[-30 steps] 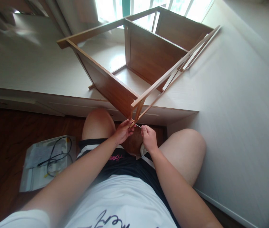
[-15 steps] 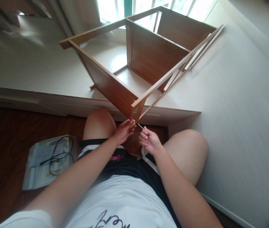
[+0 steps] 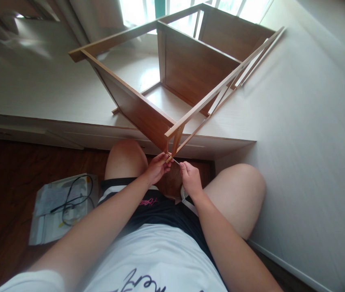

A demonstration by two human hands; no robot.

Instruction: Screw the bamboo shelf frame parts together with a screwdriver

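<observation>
A brown wooden shelf frame point(image 3: 203, 67) lies tilted on its side, its near corner jutting toward me between my knees. My left hand point(image 3: 158, 167) is closed around that corner, at the end of the wooden rail. In my right hand point(image 3: 190, 177), closed like a fist, is a thin metal rod-shaped tool point(image 3: 176, 161). Its tip meets the corner by my left fingers. The tool's other end is hidden in my palm, so I cannot tell whether it has a handle.
The frame rests on a pale raised platform point(image 3: 32, 89) with drawer fronts below. A white wall panel point(image 3: 312, 162) rises on the right. On the dark wood floor at left, a box point(image 3: 40, 225) carries papers and a black cable point(image 3: 69, 200). A window and curtain are behind.
My right hand has turned over, from palm up to its back facing up, still gripping the tool. My left hand keeps its hold on the corner. The view has shifted slightly.
</observation>
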